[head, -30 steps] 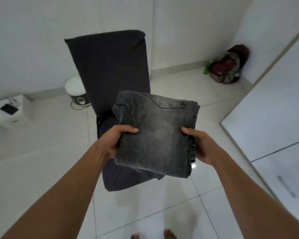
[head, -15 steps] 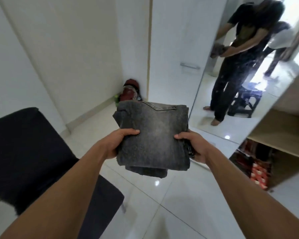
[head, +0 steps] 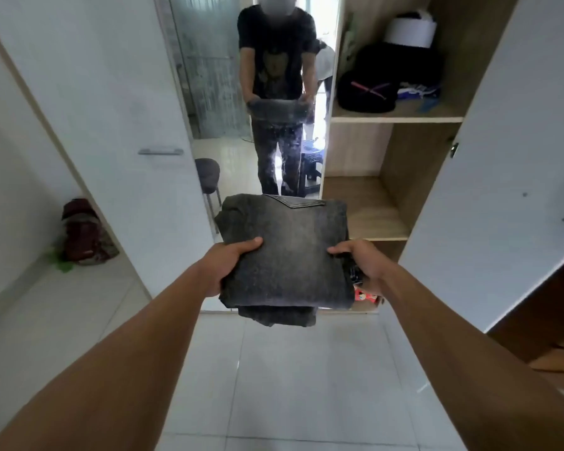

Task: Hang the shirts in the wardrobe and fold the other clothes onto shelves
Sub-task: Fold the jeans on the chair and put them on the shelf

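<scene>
A folded pair of dark grey jeans point(head: 287, 252) is held flat in front of me, a back pocket showing at its far edge. My left hand point(head: 228, 265) grips its left side, thumb on top. My right hand point(head: 362, 265) grips its right side the same way. Just beyond stands the open wardrobe, with a bare wooden shelf point(head: 368, 206) behind the jeans to the right and an upper shelf point(head: 398, 118) above it.
The upper shelf holds a black bag point(head: 368, 89) and a white box point(head: 411, 32). A mirror panel point(head: 228, 92) reflects me. The open white door point(head: 495, 164) stands at right, a closed door with handle point(head: 160, 152) at left. A red backpack point(head: 82, 232) lies on the floor.
My view has swung right from the dark chair to face the mirror and open wardrobe. Both hands keep the same hold on the jeans, now in front of the shelves.
</scene>
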`<state>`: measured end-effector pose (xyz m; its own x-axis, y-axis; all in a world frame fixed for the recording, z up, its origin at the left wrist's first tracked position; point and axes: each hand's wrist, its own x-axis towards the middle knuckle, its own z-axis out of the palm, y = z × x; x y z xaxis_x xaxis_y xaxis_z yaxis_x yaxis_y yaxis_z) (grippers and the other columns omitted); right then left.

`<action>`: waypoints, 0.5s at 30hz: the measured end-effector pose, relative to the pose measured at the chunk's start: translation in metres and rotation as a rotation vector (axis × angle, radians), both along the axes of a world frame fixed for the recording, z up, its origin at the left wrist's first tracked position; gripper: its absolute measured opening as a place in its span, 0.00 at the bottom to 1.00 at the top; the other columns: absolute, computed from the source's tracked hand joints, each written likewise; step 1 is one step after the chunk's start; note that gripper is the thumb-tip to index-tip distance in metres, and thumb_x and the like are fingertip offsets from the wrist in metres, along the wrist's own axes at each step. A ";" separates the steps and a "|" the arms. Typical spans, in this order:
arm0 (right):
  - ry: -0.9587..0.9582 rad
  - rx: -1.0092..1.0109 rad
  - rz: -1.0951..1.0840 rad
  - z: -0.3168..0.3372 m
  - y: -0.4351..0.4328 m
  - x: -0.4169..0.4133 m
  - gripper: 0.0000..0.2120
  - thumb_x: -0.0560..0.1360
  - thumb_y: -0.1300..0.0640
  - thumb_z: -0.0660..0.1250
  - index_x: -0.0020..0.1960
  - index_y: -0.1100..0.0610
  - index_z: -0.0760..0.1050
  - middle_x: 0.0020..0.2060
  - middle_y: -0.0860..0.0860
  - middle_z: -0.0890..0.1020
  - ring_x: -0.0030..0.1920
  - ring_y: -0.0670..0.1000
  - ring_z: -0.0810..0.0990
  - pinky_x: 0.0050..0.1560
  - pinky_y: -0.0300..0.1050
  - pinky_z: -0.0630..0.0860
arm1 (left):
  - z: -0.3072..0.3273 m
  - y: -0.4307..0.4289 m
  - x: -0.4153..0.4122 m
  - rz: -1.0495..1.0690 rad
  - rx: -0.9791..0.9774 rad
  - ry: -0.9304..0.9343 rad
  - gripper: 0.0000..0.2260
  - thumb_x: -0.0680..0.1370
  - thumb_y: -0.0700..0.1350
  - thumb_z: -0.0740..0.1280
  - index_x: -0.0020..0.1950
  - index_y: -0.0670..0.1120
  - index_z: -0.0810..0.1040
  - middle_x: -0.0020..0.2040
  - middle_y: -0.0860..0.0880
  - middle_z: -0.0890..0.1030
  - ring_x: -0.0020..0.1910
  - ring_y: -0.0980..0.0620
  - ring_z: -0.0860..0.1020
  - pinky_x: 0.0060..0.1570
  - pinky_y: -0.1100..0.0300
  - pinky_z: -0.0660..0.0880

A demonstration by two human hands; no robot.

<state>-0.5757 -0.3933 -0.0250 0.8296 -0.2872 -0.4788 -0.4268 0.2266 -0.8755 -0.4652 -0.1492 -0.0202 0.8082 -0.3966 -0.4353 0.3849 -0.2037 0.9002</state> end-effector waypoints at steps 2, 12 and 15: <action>-0.007 -0.018 -0.036 0.002 -0.040 0.002 0.19 0.72 0.59 0.70 0.61 0.65 0.79 0.55 0.62 0.85 0.55 0.64 0.84 0.63 0.62 0.77 | -0.003 -0.047 0.008 -0.024 0.016 0.010 0.26 0.70 0.57 0.78 0.62 0.45 0.78 0.55 0.44 0.85 0.53 0.40 0.83 0.59 0.43 0.78; -0.069 -0.049 -0.266 -0.036 -0.188 0.042 0.10 0.75 0.67 0.68 0.56 0.60 0.78 0.51 0.59 0.86 0.49 0.59 0.85 0.48 0.52 0.82 | -0.042 -0.210 0.073 -0.150 -0.048 0.117 0.16 0.77 0.44 0.69 0.64 0.50 0.74 0.59 0.44 0.82 0.58 0.40 0.80 0.61 0.41 0.76; -0.038 -0.081 -0.335 -0.064 -0.233 0.069 0.17 0.73 0.66 0.70 0.61 0.57 0.78 0.53 0.55 0.85 0.53 0.59 0.84 0.54 0.55 0.81 | -0.066 -0.259 0.104 -0.237 -0.052 0.126 0.24 0.74 0.44 0.73 0.67 0.55 0.70 0.62 0.45 0.80 0.60 0.40 0.79 0.64 0.39 0.74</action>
<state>-0.5072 -0.6266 -0.0893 0.6995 -0.5824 -0.4142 -0.3073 0.2781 -0.9101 -0.3611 -0.4078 -0.0861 0.6308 -0.5926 -0.5009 0.4419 -0.2564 0.8597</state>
